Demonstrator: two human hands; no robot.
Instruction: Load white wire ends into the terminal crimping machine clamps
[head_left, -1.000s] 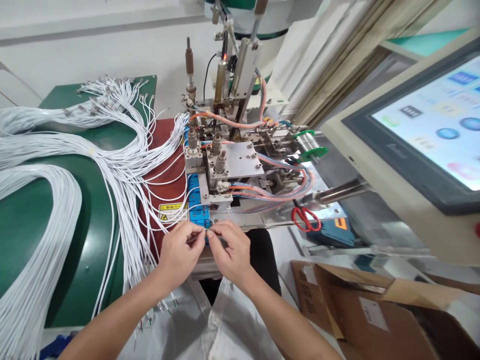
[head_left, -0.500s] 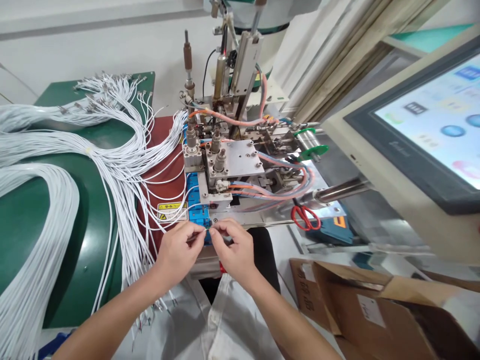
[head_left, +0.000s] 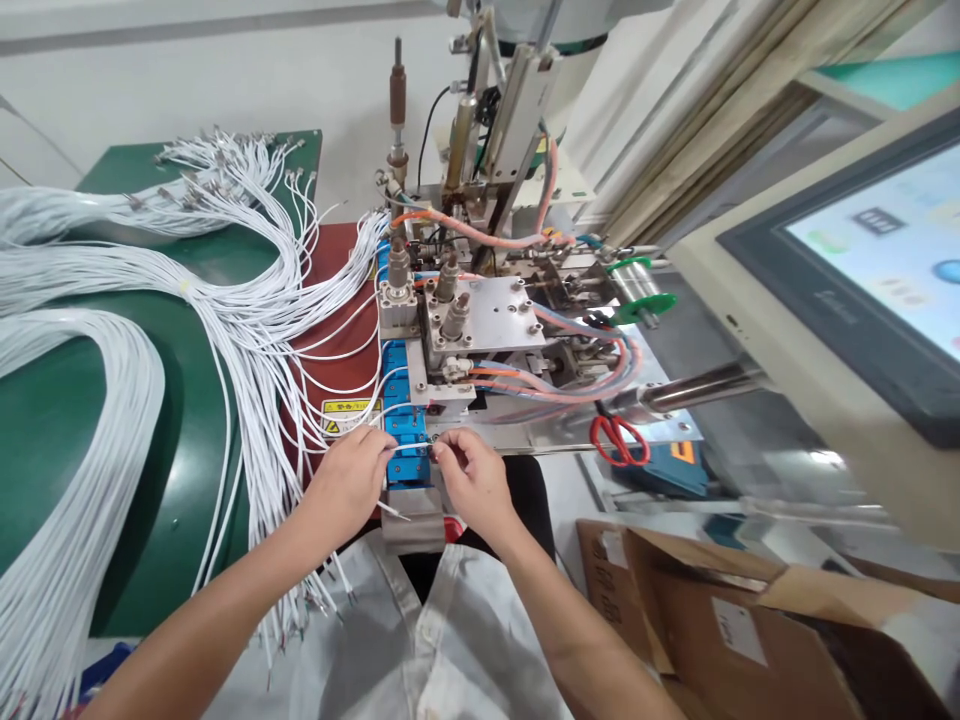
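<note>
A white cable (head_left: 409, 447) runs between my two hands, over the blue fixture blocks (head_left: 396, 392) at the machine's left edge. My left hand (head_left: 352, 478) pinches the cable at the left of the blocks. The fingertips of my right hand (head_left: 472, 480) are closed on the cable's tip at the right side of the blocks. Another loose cable end sticks out below my left hand. Several white cables lead from the large bundle (head_left: 240, 330) into the blue blocks farther up.
The soldering machine (head_left: 487, 315) stands ahead, with a wire spool (head_left: 637, 290) and red scissors (head_left: 619, 441) at its right. A green table (head_left: 191, 500) bears cables at left. A monitor (head_left: 862, 270) juts in at right above cardboard boxes (head_left: 720, 610).
My hands have moved apart, so the cable between them now shows over the blue blocks. The whole view has shifted slightly, with the machine and monitor farther right.
</note>
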